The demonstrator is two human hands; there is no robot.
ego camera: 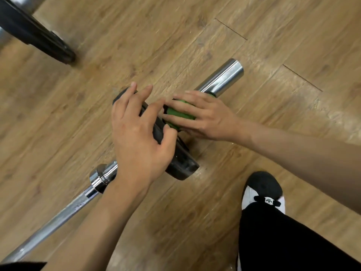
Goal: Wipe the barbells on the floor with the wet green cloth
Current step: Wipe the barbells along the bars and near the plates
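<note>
Steadying the black plate [181, 165] with the left hand [136, 133], fingers spread and mostly straight across its rim, thumb against the near face. Pressing the green cloth [180, 112] with the flat right hand [207, 118], fingers straight, onto the barbell [222, 77] sleeve just beside the plate, centre of the frame. Likely to roll across the wooden floor [195, 36] if pushed hard, given so loose a left-hand hold. Could pinch the right fingertips, close against the plate's face. Might drip and leave slick patches near the shoe [261, 186], lower right. On the shoe's tongue, a small trefoil logo [269, 200], Adidas by its look; no lettering readable. Nothing legible on this plate or the second plate [39, 40], upper left.
</note>
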